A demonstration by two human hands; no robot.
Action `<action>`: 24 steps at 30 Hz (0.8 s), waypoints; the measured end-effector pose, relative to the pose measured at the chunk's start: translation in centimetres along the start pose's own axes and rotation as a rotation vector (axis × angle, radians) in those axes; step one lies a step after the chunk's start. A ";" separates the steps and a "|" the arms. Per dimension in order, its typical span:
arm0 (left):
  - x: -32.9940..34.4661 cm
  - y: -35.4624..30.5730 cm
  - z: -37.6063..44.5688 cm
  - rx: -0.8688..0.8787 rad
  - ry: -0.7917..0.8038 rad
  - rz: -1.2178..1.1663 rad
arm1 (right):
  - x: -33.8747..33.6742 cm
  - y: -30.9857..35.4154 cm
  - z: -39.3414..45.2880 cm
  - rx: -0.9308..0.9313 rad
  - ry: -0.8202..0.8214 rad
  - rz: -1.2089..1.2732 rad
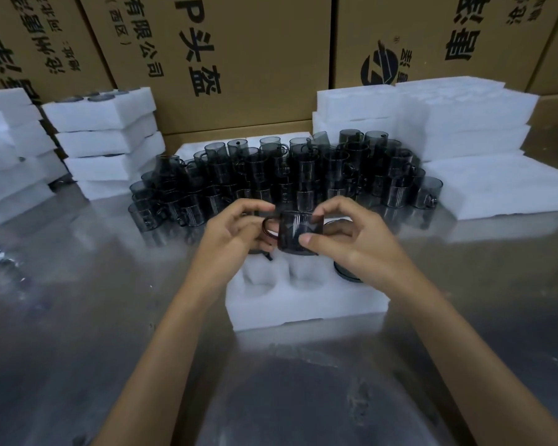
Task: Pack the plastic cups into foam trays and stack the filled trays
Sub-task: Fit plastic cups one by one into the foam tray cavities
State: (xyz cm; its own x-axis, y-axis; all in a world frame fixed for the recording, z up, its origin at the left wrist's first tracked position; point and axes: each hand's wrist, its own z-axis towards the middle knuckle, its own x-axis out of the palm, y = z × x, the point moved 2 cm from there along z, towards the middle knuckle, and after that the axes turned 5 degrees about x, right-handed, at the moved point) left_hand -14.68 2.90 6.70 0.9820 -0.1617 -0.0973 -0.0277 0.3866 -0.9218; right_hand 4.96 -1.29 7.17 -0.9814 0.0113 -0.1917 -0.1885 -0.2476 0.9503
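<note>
- I have 1 smoky plastic cup [298, 231] up in the air between both hands, just above the foam tray [306, 305] in front of me.
- My left hand [231, 239] has its fingers [255, 206] curled round the handle side; my right hand [348, 243] pinches the cup's body, thumb on the near wall and fingers over the far rim.
- I judge the cup light, stiff and thin-walled. Its glossy sides look slippery, so I would hold it by the rim and wall and use the handle only to turn it.
- It probably won't shatter, but it could scuff or crack if forced, so I would line up the handle before pressing it in.
- The tray is soft white foam with round pockets. 2 near pockets look empty; a dark rim [347, 273] shows at the right one, under my right hand.
- The foam should give and grip the cup, but it may dent under hard fingers.
- The counter [110, 317] is shiny metal, so I expect a light tray to slide on it.
- A crowd of loose cups [271, 175] stands just beyond my hands, some piled on others.
- Stacked foam trays [107, 140] rise at the left, more foam [464, 117] at the right, and cardboard cartons [239, 59] wall the back.
</note>
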 end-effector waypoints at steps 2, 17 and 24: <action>-0.2 0.0 -0.2 0.002 0.050 0.013 | 0.3 0.2 -0.4 -0.063 -0.007 -0.113; 0.8 -0.1 -0.7 0.034 0.226 0.163 | 0.3 -0.6 -1.0 -0.097 0.092 -0.437; 0.7 0.1 -0.7 0.072 0.261 0.155 | 0.4 -0.8 -0.7 -0.060 0.146 -0.495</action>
State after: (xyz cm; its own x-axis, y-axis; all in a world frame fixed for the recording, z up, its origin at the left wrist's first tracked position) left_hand -14.08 2.22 6.30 0.8858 -0.3201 -0.3361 -0.1505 0.4868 -0.8604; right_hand 4.79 -1.74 6.14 -0.7590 0.0075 -0.6510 -0.6223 -0.3022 0.7221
